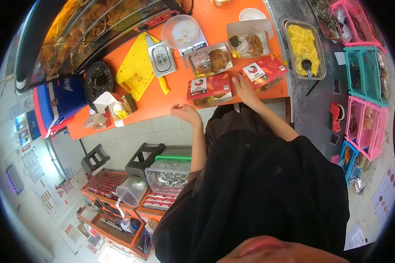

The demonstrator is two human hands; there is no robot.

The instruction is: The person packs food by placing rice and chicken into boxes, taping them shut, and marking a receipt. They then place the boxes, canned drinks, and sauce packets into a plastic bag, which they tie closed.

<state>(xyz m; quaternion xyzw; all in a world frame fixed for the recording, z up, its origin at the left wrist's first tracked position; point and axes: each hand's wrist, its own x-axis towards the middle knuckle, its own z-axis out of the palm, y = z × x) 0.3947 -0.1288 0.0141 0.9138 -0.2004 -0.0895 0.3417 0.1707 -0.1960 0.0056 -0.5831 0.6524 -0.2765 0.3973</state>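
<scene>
The right hand [243,87] lies flat, fingers spread wide, on the orange bench [162,103], its fingertips touching the near edge of a closed red box [262,72]; the grip holds nothing. A second closed red box [209,87] sits just left of that hand, between the two hands. The left hand [186,113] rests at the bench's near edge, fingers loosely curled and empty, near that second box but apart from it. Farther away stand two open trays of fried food [210,61], and a yellow cutting board [138,68] lies to the left.

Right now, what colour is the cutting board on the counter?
Yellow: the cutting board lies on the orange counter, head view.
</scene>
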